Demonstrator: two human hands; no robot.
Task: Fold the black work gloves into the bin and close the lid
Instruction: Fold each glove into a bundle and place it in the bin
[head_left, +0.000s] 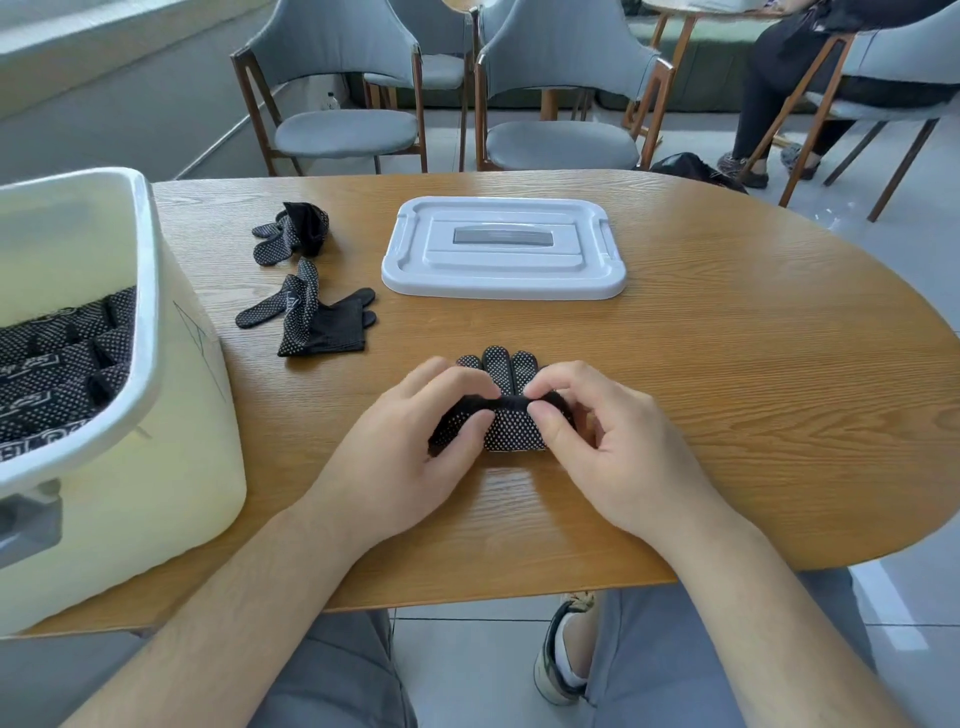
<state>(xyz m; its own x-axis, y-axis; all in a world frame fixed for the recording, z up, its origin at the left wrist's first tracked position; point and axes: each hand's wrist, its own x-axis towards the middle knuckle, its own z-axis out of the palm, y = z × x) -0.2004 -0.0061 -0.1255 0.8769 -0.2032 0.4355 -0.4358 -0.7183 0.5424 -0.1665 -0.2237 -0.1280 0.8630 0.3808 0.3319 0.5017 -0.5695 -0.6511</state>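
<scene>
Item in work: black knit work glove with white grip dots (511, 431), laid on the oval wooden table (753, 389) directly before the person, its cuff end being turned over towards the fingertips.
Left hand (410, 452): the cuff fold is pinched between thumb and curled fingers on the glove's left side.
Right hand (613, 447): the same fold is pinched on the right side.
Bin: pale yellow plastic bin with a white rim (148, 291), at the table's left end, uncovered.
Stowed: folded dotted gloves (52, 358), stacked inside the bin.
Outstanding: crumpled glove (293, 231) and spread glove (311, 317), both beside the bin and unfolded.
Lid: light grey rectangular plastic lid (501, 249), lying flat and well apart from the bin.
Progress: judged well advanced. One fold is to be finished, three gloves are to be stowed, and the lid is to be fitted.
</scene>
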